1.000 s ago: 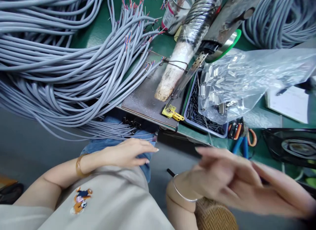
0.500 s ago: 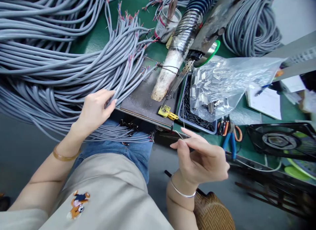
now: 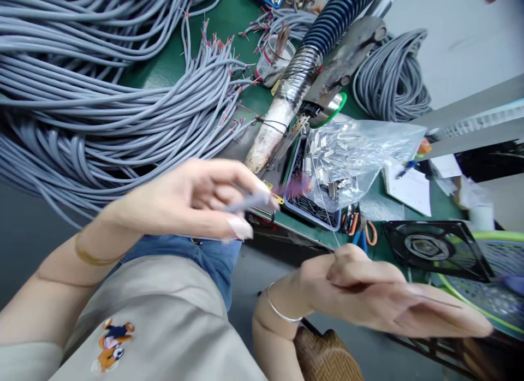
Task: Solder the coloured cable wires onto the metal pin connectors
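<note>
My left hand [image 3: 192, 201], blurred by motion, pinches the end of a grey cable [image 3: 248, 201] between thumb and fingers. Beyond the fingertips, a reddish-purple smear [image 3: 298, 185] looks like the cable's thin coloured wires. To the lower right, my right hand [image 3: 380, 293] has its fingers pressed together round a thin silvery wire [image 3: 327, 203]. That wire runs up past the plastic bag, and a dark strand shows by the fingers. Behind my left hand lies a large bundle of grey cables [image 3: 135, 111] with stripped, coloured ends.
A soot-stained extraction hose [image 3: 268, 132] slants over the green bench. Near it are a tray of small black parts [image 3: 313, 209], a bag of metal connector shells [image 3: 347, 152], orange-handled pliers [image 3: 370, 233], a black fan [image 3: 438, 247], a coiled cable [image 3: 391, 75] and a jar [image 3: 274, 61].
My left hand has come off the bundle toward the right with one cable end. My right hand has swung right and turned, the thin wire trailing from it. The view has shifted slightly.
</note>
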Motion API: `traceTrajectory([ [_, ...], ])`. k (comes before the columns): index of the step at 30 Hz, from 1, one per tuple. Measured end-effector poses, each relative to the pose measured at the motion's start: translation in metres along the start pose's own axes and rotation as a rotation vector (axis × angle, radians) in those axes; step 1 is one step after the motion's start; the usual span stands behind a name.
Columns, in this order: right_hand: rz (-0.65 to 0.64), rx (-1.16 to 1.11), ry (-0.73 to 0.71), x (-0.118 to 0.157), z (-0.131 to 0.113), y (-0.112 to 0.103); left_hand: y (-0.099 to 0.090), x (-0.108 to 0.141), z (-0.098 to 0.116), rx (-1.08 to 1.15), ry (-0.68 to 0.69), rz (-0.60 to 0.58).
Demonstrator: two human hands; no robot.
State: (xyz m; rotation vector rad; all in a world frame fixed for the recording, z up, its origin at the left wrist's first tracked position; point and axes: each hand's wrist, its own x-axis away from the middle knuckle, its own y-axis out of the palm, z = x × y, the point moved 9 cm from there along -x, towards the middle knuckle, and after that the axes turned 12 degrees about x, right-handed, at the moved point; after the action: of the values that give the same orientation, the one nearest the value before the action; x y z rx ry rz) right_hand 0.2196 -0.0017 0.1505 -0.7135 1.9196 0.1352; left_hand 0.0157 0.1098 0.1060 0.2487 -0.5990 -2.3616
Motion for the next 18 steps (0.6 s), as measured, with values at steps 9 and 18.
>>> traceTrajectory([
  [9, -0.279, -0.031, 0.417, 0.030, 0.036, 0.045, -0.017, -0.023, -0.090, 0.378, -0.014, 0.377],
  [18, -0.594, -0.078, 0.627, 0.070, 0.049, 0.096, -0.020, -0.019, -0.093, 0.157, -0.036, 0.407],
])
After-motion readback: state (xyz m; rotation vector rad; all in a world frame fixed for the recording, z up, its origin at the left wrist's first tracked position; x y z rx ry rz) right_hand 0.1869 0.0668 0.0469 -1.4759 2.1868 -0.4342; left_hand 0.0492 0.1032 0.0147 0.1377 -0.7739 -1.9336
